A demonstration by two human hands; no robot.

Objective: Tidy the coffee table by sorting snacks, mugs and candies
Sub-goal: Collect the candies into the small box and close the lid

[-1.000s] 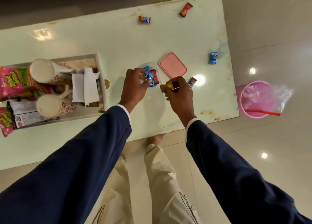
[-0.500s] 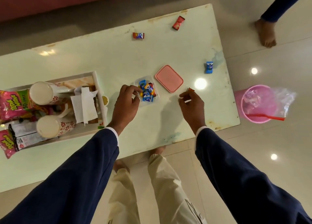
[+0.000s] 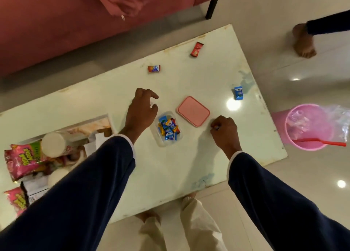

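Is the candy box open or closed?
Open. The clear candy box shows its candies uncovered, and its pink lid lies beside it on the table.

My left hand reaching forward, palm down, fingers spread and loosely curled, nothing in its grip, my right hand closed in a fist, knuckles up, something small pinched inside, both arms in dark blue sleeves

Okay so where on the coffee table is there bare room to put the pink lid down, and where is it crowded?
Free: the near strip of the table between the two sleeves, and the far-left stretch behind the left hand. Also clear between the lid and the blue candy. Crowded: the tray at left, packed with mugs and snack packets, and around the candy box.
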